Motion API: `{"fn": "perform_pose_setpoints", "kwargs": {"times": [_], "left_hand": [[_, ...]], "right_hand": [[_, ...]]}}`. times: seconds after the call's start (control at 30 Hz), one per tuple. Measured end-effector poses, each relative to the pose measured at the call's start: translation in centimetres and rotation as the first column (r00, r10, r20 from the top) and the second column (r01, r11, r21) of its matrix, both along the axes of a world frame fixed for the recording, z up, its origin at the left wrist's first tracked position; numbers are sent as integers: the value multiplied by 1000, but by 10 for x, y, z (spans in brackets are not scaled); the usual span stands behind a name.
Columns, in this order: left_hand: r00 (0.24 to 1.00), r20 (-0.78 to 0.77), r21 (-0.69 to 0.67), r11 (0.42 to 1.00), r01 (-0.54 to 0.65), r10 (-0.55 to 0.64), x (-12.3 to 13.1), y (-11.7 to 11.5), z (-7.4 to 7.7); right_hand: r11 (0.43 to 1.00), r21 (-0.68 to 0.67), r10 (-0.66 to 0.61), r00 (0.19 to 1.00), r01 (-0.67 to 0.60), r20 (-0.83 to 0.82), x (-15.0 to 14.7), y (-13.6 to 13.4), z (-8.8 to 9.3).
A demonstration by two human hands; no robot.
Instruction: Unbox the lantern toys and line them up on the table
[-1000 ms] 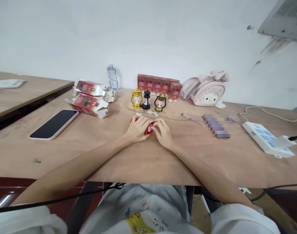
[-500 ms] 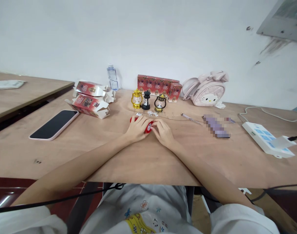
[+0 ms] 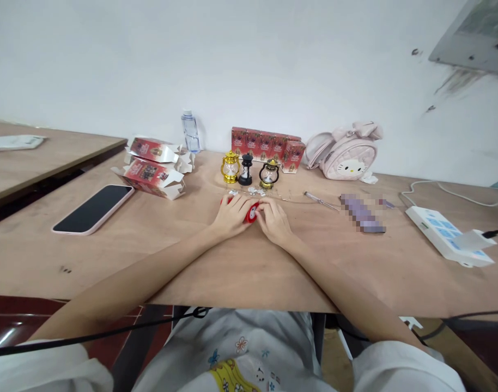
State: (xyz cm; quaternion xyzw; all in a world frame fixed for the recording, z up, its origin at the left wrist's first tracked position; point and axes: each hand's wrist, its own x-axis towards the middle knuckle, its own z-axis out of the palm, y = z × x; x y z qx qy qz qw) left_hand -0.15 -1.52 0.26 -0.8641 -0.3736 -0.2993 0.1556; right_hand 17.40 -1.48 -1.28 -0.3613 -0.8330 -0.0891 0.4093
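A red object with a pale round end lies at the middle of the table, largely covered by fingers. My left hand is wrapped over it from the left. At its right end, my right hand has its fingertips closed against the pale face; any small part between them cannot be made out. Just beyond the hands lie small white pieces. Behind those stand a gold lantern, a black lantern and a bronze-black lantern.
Opened red cartons and a phone lie left; a bottle stands behind. Red boxes line the wall beside a pink bag. A screwdriver and power strip are right.
The view has shifted very slightly. Both hands stay at the red object, with hardly any change in their grip.
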Motion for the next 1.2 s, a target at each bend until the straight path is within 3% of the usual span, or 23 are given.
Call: {"fn": "perform_pose_setpoints", "kwargs": {"times": [0.27,0.4,0.5,0.57,0.67,0.77,0.87,1.0,1.2], "left_hand": [[1000,10,37,999,3,-4,3,0,0],[1000,5,28,1000,14,-14,3,1,-1],[997,57,-2,998,-60,60,-3,6,-2],[989,88,-20,993,-118,119,-8,10,-2],[984,95,-39,988,-147,150,-13,14,-2],[988,88,-46,992,-121,125,-13,15,-2],[991,76,-48,993,-106,110,-12,14,-2],[992,63,-44,993,-105,108,-12,14,-2],[993,57,-11,994,-108,108,-13,16,-4]], "right_hand": [[998,66,2,1000,-4,22,2,5,0],[998,-2,55,996,-55,-77,4,5,-3],[995,-58,70,979,-83,-190,10,10,-8],[996,-85,-1,973,-19,-231,18,16,-10],[971,-144,-220,952,192,-212,32,28,-9],[894,-208,-426,895,396,-130,47,42,-5],[816,-222,-554,831,533,-41,59,56,-1],[766,-215,-603,793,606,86,64,68,0],[742,-274,-577,791,612,203,61,66,2]]}}
